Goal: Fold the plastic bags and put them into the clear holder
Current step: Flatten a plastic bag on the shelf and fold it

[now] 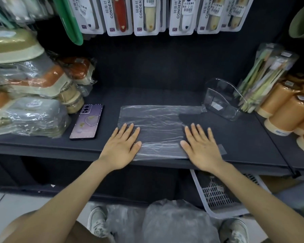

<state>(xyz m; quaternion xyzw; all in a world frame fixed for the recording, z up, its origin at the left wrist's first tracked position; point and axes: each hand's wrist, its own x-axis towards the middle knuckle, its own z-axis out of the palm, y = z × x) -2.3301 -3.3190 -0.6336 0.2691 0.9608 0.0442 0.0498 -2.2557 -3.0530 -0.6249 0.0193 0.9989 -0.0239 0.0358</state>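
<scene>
Both hands lie flat with fingers straight and slightly spread, holding nothing: the left hand (120, 148) presses the near left corner of a plastic bag (158, 120), and the right hand (203, 148) presses its near right part, well apart from the left. Under them runs a wide dark shelf (147, 95), which carries everything else at this level. On the floor below, between the person's two shoes, sits a heap of crumpled clear bags (174, 223), and a white slotted basket (216, 195) sticks out from under the shelf's right side. The flat bag is spread out smooth (its creases show as pale lines), with one handle strip reaching back right until its end is just beside the clear holder (219, 100). That holder stands upright at the back right of the shelf; whether anything is in it cannot be told. Wrapped tubs (33, 116) are stacked at the left and orange rolls (284, 109) at the right. A purple phone (88, 122) lies face down near the left hand, not touching the bag.
</scene>
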